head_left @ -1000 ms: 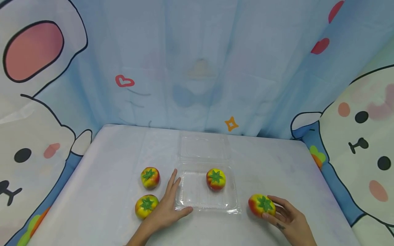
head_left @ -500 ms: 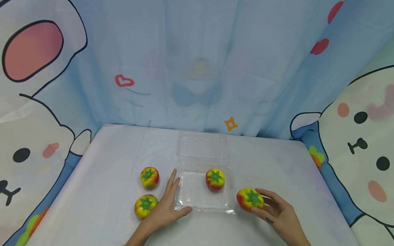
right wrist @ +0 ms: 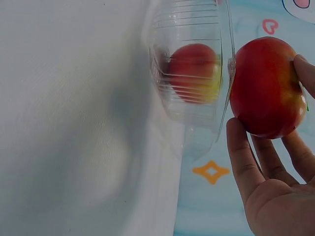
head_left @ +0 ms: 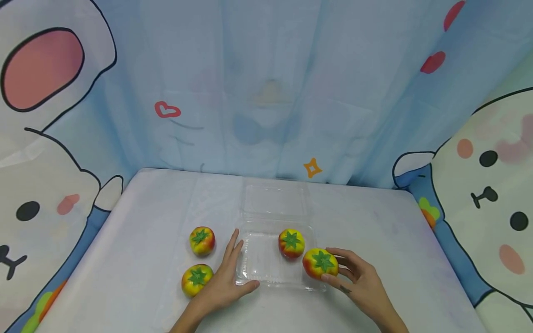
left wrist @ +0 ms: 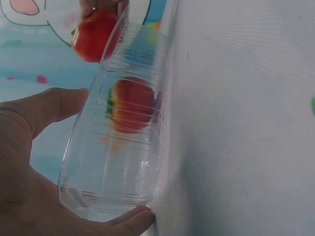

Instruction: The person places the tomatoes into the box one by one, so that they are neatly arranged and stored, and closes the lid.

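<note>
- Two hands work at the table's near edge: the left hand (head_left: 222,282), fingers straight, rests against the clear tray (head_left: 262,270).
- The right hand (head_left: 358,282) grips a tomato (head_left: 320,263) over the tray's right rim.
- Another tomato (head_left: 291,243) sits inside.
- Two spare tomatoes (head_left: 197,280) lie left.

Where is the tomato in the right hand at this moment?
In the head view, the held tomato sits in the right hand at the clear tray's near-right rim, just right of the tomato inside the tray.
</note>
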Demonstrator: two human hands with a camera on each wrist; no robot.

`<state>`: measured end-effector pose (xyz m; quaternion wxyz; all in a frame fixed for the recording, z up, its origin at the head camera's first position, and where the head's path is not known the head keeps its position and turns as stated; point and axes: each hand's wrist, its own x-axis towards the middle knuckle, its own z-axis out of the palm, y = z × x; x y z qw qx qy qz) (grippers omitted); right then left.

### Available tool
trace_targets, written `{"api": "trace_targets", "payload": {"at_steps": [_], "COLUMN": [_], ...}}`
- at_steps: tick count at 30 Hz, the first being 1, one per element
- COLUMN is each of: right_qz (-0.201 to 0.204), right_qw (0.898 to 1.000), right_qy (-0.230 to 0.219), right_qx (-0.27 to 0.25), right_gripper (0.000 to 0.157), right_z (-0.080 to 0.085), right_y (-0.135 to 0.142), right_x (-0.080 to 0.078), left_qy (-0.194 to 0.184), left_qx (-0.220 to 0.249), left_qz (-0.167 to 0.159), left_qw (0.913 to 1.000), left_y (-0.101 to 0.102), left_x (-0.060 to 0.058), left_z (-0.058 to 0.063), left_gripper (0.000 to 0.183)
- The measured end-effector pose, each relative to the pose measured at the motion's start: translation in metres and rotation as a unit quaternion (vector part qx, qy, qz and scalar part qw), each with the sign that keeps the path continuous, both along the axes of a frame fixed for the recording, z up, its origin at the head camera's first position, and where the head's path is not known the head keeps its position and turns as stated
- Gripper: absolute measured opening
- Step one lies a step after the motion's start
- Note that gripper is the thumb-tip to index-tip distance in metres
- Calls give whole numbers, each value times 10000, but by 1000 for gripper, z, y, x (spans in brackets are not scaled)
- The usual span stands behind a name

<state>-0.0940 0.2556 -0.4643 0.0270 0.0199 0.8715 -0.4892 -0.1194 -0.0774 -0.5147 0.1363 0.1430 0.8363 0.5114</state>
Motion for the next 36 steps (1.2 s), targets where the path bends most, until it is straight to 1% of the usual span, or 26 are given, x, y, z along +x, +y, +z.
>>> {"api": "trace_targets", "payload": {"at_steps": [4, 11, 16, 24, 32, 36], "right_qz": [68, 236, 305, 453, 622, 599], "right_qw": [9999, 9993, 9989, 9964, 9883, 9837], "right_qy": [77, 274, 317, 470, 890, 973], "right_qx": [-50, 18, 129, 541, 1068, 1385], "right_gripper": [62, 60, 59, 58, 57, 57], "right_z": [-1, -6, -7, -9, -13, -15], "right_y": [-5, -12, -15, -18, -22, -25], "right_x": [-3, -6, -8, -10, -12, -13], "left_qy": [-2, 18, 30, 61, 28, 14], "left_qx": [-36, -24, -26, -58, -54, -59], "left_qz": [26, 29, 39, 49, 41, 26], "left_qw": [10000, 10000, 10000, 10000, 10000, 10000], "left_y": [0, 0, 0, 0, 0, 0], "left_x": [0, 1, 0, 1, 0, 1], "left_z": [1, 1, 1, 1, 1, 0], "left_gripper": [110, 110, 111, 111, 110, 111]}}
